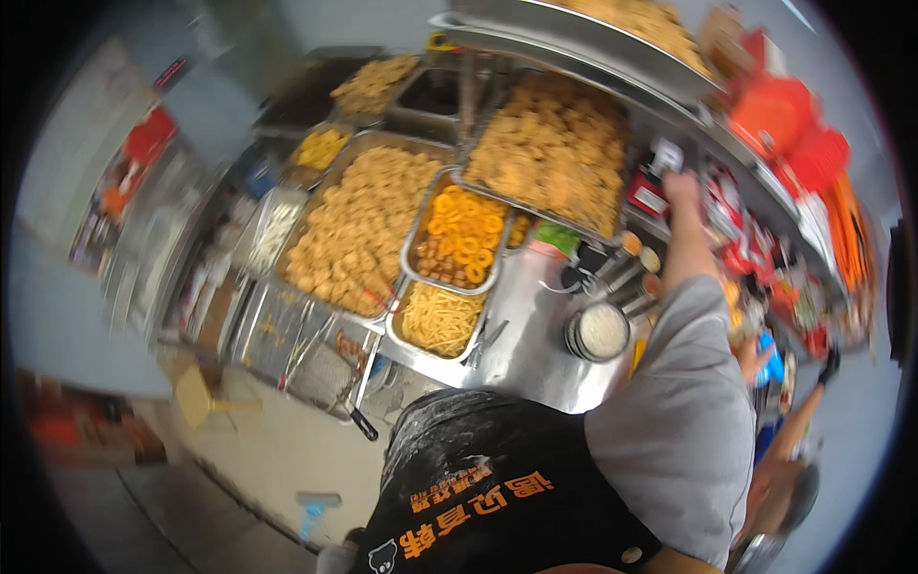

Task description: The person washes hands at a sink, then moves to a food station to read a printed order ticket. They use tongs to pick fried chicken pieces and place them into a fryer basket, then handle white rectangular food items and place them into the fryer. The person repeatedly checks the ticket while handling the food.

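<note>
My right hand (681, 188), at the end of a grey sleeve, reaches out to the far right of the steel counter. It is at a red and black box-like device (649, 194) with a white piece (667, 154) on top, perhaps paper. Blur hides whether the fingers grip it. My left hand is out of view. Beside the device sits a large tray of breaded fried pieces (552, 151). Nearer me is a steel pan of orange rings and brown cubes (462, 237), with a pan of French fries (443, 319) in front of it.
Left lies another large tray of fried pieces (358, 222). A frying basket (323, 373) with a black handle rests over a steel tray. Stacked bowls (602, 331) and steel cylinders (624, 276) stand near my arm. A shelf (595, 43) overhangs the counter. Another person (778, 481) is at right.
</note>
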Motion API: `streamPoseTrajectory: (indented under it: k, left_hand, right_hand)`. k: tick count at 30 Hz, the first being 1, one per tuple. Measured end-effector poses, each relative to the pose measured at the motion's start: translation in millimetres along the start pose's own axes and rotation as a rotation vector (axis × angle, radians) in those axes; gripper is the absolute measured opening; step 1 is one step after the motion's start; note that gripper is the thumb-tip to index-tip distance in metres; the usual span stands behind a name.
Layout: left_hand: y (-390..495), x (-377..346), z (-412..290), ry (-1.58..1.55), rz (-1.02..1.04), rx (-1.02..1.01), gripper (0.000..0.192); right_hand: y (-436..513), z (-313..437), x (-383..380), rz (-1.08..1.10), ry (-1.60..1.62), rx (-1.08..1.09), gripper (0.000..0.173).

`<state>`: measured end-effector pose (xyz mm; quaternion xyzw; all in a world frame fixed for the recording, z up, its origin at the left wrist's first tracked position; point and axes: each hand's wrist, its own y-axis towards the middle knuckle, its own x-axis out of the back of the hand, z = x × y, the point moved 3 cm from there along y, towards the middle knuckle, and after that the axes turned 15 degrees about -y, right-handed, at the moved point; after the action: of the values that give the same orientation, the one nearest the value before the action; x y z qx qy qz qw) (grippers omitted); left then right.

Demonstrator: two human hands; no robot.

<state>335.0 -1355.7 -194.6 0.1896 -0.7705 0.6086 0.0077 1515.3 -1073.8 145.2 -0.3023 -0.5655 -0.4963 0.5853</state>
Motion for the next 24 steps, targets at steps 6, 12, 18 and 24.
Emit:
streamPoseTrajectory:
  k: [6,12,18,24]
  left_hand:
    - [-15,32,117,-0.208,-0.115,0.1,0.038]
    - [-13,16,140,0.053,-0.18,0.236,0.046]
    - [0,-18,106,0.214,-0.122,0.065,0.048]
    - [-39,2,12,0.851,-0.124,-0.623,0.045]
  right_hand:
    - [82,3,-40,0.004,-0.589,0.298,0.059]
    - [-23,11,13,-0.537,0.583,0.016,0.044]
    - [-312,105,58,-0.043,1.365,0.287,0.047]
    - [-629,192,80,0.691,1.277,0.884,0.078]
